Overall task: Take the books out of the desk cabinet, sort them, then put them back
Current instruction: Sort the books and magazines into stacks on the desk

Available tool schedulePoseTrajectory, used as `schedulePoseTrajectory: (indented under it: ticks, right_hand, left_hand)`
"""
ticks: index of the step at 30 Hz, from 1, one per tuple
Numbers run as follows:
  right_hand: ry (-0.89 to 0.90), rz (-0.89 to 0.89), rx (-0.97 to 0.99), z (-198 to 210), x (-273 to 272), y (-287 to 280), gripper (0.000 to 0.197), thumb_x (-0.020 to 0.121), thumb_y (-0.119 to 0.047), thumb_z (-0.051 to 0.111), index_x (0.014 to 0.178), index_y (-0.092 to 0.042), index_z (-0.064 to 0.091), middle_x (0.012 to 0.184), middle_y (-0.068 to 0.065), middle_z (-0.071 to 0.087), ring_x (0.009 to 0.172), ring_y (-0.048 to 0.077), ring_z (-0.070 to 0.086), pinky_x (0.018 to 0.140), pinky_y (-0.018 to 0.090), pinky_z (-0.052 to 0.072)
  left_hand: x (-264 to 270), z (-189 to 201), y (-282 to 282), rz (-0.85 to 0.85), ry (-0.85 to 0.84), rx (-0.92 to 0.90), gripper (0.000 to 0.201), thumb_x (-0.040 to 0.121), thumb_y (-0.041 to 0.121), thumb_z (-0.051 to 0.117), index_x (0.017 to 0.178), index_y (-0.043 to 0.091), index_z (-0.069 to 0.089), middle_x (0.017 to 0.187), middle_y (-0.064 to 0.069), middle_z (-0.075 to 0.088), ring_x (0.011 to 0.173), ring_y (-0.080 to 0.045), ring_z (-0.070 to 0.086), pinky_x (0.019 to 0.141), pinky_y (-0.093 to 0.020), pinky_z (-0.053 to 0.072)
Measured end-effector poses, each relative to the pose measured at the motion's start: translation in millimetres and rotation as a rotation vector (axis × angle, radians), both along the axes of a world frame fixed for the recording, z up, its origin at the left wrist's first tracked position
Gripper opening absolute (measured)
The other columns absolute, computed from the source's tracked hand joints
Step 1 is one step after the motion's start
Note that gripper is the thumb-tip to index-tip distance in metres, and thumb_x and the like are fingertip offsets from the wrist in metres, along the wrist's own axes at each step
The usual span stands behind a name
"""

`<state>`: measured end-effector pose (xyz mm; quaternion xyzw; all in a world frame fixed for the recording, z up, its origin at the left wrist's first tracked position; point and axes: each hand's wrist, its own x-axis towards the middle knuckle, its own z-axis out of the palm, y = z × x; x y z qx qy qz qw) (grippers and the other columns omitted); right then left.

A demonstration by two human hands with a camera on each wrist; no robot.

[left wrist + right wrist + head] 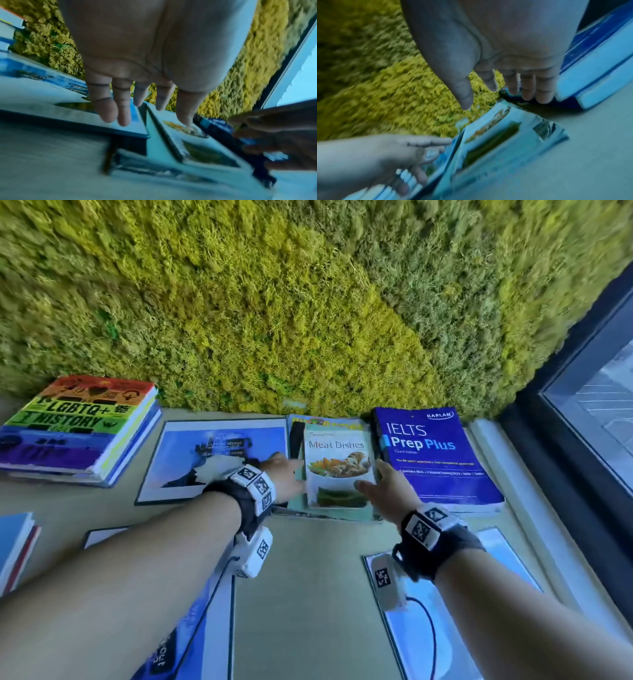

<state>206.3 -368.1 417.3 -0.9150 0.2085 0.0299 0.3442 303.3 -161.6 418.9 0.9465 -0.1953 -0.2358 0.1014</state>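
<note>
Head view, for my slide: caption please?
Both open hands, left hand and right hand, flank the Meat Dishes book beside IELTS Prep Plus.

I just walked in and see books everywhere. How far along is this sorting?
Books are out and partly grouped on the desk: the LGBTQ+ History stack and IELTS Prep Plus lie apart. Both open hands, left hand and right hand, flank the Meat Dishes book. Returning them remains; no cabinet shows.
</note>
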Motion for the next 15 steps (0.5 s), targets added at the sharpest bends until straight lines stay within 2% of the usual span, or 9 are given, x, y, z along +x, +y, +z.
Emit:
schedulePoseTrajectory:
  ticks: [1, 2, 3, 5, 7, 9, 12, 13, 15]
  right_hand:
    - [0.031, 0.086, -0.091, -12.5, -4.7, 1.9, 0.059, 0.093, -0.036, 0.067, 0.146, -0.019, 0.049, 0.136, 0.019, 0.054, 0.121, 0.036, 0.058, 0.095, 0.041, 0.05]
    - [0.085, 0.181, -0.179, -23.0, -11.6, 6.3, 0.067, 0.092, -0.041, 0.067, 0.153, -0.028, 0.042, 0.151, 0.019, 0.043, 0.138, 0.035, 0.046, 0.11, 0.045, 0.043]
    - [0.153, 0.279, -0.262, -35.3, -17.9, 9.4, 0.07, 0.092, -0.048, 0.064, 0.155, -0.036, 0.037, 0.159, 0.016, 0.032, 0.148, 0.034, 0.032, 0.119, 0.048, 0.032]
    - [0.254, 0.397, -0.372, -55.9, -27.5, 12.0, 0.077, 0.089, -0.06, 0.058, 0.157, -0.045, 0.024, 0.167, 0.009, 0.012, 0.156, 0.033, 0.013, 0.125, 0.051, 0.021]
    - [0.309, 0.391, -0.372, -60.4, -30.4, 10.6, 0.083, 0.089, -0.061, 0.056, 0.158, -0.047, 0.013, 0.169, 0.005, -0.001, 0.157, 0.033, 0.004, 0.126, 0.053, 0.02]
    - [0.343, 0.368, -0.366, -50.9, -31.6, 10.6, 0.081, 0.09, -0.062, 0.055, 0.157, -0.049, 0.013, 0.169, 0.0, -0.002, 0.157, 0.033, 0.004, 0.124, 0.057, 0.022]
    - [0.289, 0.266, -0.443, -29.6, -39.0, 24.4, 0.066, 0.094, -0.061, 0.051, 0.154, -0.049, 0.026, 0.171, -0.002, 0.002, 0.157, 0.033, 0.005, 0.123, 0.063, 0.017]
    - [0.208, 0.229, -0.46, -24.2, -42.3, 31.7, 0.062, 0.095, -0.06, 0.051, 0.152, -0.046, 0.033, 0.17, 0.0, 0.01, 0.157, 0.032, 0.009, 0.122, 0.061, 0.018]
    - [0.027, 0.239, -0.377, -16.7, -49.7, 56.7, 0.051, 0.096, -0.053, 0.055, 0.144, -0.038, 0.048, 0.158, 0.003, 0.038, 0.146, 0.029, 0.035, 0.115, 0.047, 0.034]
  left_hand:
    - [-1.2, -5.1, 1.8, -0.043, 0.025, 0.095, 0.061, 0.099, 0.046, 0.048, 0.156, 0.03, 0.033, 0.153, -0.013, 0.035, 0.138, -0.034, 0.042, 0.098, -0.037, 0.045]
    - [-2.4, -9.9, 4.5, -0.068, 0.041, 0.16, 0.063, 0.099, 0.044, 0.048, 0.158, 0.034, 0.027, 0.16, -0.011, 0.025, 0.145, -0.034, 0.033, 0.105, -0.039, 0.042]
    - [-3.6, -13.9, 9.4, -0.073, 0.043, 0.195, 0.065, 0.099, 0.044, 0.048, 0.159, 0.038, 0.023, 0.164, -0.011, 0.015, 0.149, -0.035, 0.026, 0.111, -0.039, 0.038]
    - [-7.0, -16.8, 19.4, -0.044, 0.047, 0.244, 0.07, 0.098, 0.05, 0.047, 0.16, 0.042, 0.015, 0.169, -0.011, 0.001, 0.152, -0.037, 0.021, 0.118, -0.039, 0.031]
    - [-10.5, -13.5, 29.1, -0.036, 0.034, 0.277, 0.073, 0.098, 0.055, 0.046, 0.161, 0.038, 0.013, 0.169, -0.011, 0.001, 0.153, -0.034, 0.021, 0.119, -0.039, 0.031]
    - [-14.1, -9.8, 39.8, -0.042, 0.058, 0.266, 0.074, 0.098, 0.058, 0.045, 0.161, 0.034, 0.015, 0.169, -0.012, 0.005, 0.154, -0.03, 0.02, 0.118, -0.039, 0.032]
    - [-19.1, -1.3, 58.7, -0.039, 0.074, 0.149, 0.076, 0.096, 0.061, 0.047, 0.161, 0.04, 0.012, 0.171, -0.009, 0.002, 0.156, -0.027, 0.015, 0.119, -0.04, 0.03]
    - [-21.5, 4.8, 65.6, -0.025, 0.066, 0.1, 0.076, 0.096, 0.062, 0.049, 0.16, 0.041, 0.015, 0.171, -0.007, 0.003, 0.156, -0.027, 0.016, 0.12, -0.04, 0.031]
    - [-29.6, 21.8, 86.0, 0.002, 0.053, -0.001, 0.071, 0.095, 0.062, 0.051, 0.158, 0.041, 0.024, 0.168, -0.006, 0.011, 0.153, -0.029, 0.025, 0.118, -0.042, 0.034]
